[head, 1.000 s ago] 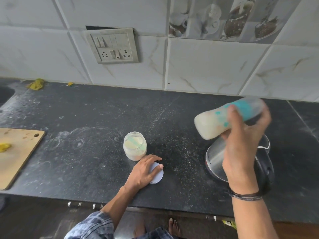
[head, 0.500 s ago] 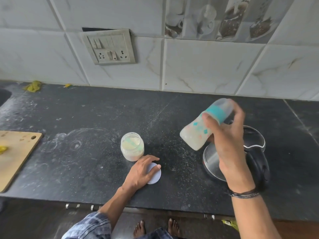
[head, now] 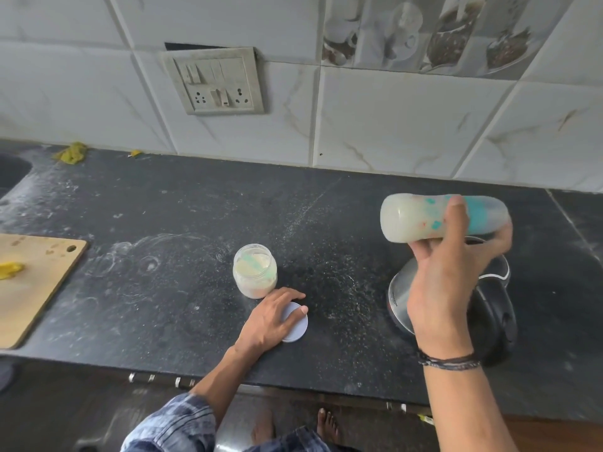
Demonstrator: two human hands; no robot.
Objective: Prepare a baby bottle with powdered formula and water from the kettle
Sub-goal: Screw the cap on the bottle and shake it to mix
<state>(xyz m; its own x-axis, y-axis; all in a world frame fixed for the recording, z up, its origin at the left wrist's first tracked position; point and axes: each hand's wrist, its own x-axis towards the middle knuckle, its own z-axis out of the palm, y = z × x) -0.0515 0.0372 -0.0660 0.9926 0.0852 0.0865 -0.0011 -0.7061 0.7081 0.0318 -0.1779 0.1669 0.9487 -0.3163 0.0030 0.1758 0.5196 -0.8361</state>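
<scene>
Milky-white liquid fills the baby bottle (head: 421,220), which is blurred and held almost level above the kettle (head: 399,298). The right hand (head: 447,282) grips its middle, covering part of the teal print. The left hand (head: 270,316) lies relaxed on a round lid (head: 297,327), half hiding it, just beside the open powder jar (head: 255,272). The right hand masks much of the kettle.

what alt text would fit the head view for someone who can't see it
A person's right hand holds a milky baby bottle on its side above a kettle on a dark counter. The left hand rests on a white lid beside an open jar of powder.
</scene>
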